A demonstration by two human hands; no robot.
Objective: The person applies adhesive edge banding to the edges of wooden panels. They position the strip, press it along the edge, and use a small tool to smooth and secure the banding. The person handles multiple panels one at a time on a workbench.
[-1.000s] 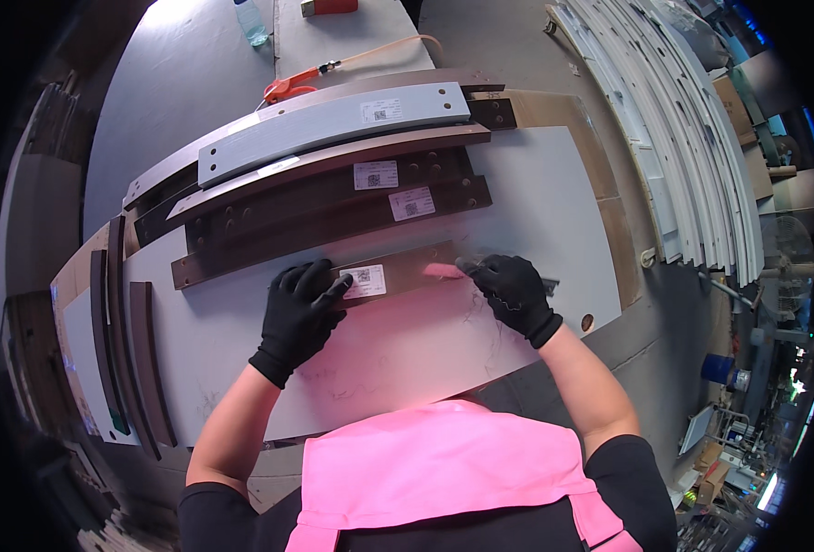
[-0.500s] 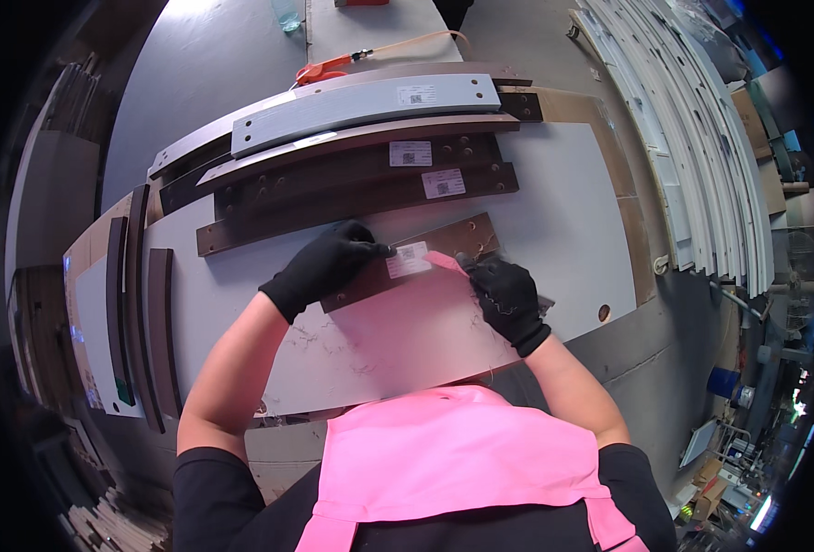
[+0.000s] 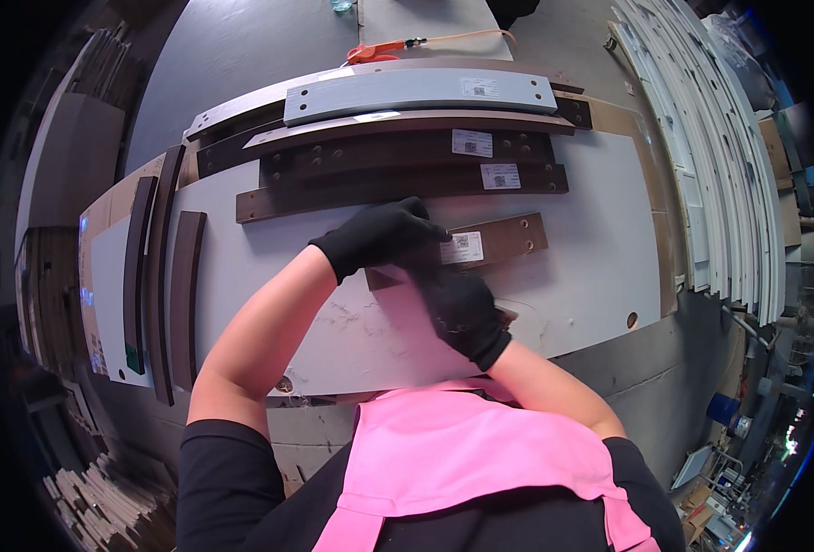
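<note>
A short brown board (image 3: pixel 520 237) with holes near its right end lies tilted on the white panel (image 3: pixel 600 212). It bears a white label (image 3: pixel 463 247) near its middle. My left hand (image 3: pixel 384 235), in a black glove, is closed over the board's left part, its fingertips beside the label. Just below the label my right hand (image 3: pixel 465 311), also black-gloved, crosses in front of the board. Motion smears its fingers, which look closed. A small dark brownish piece (image 3: pixel 508 316) sticks out beside that hand; what it belongs to is hidden.
Behind the board lie several long dark boards (image 3: pixel 379 179) and a pale grey board (image 3: pixel 416 95). Dark narrow strips (image 3: pixel 188 294) stand at the left. An orange air gun (image 3: pixel 375 52) with a hose lies beyond. Long white strips (image 3: pixel 701 156) are stacked at the right.
My right hand has moved left across the board, toward my left hand. The pink strip at its fingertips no longer shows. The whole view has shifted slightly.
</note>
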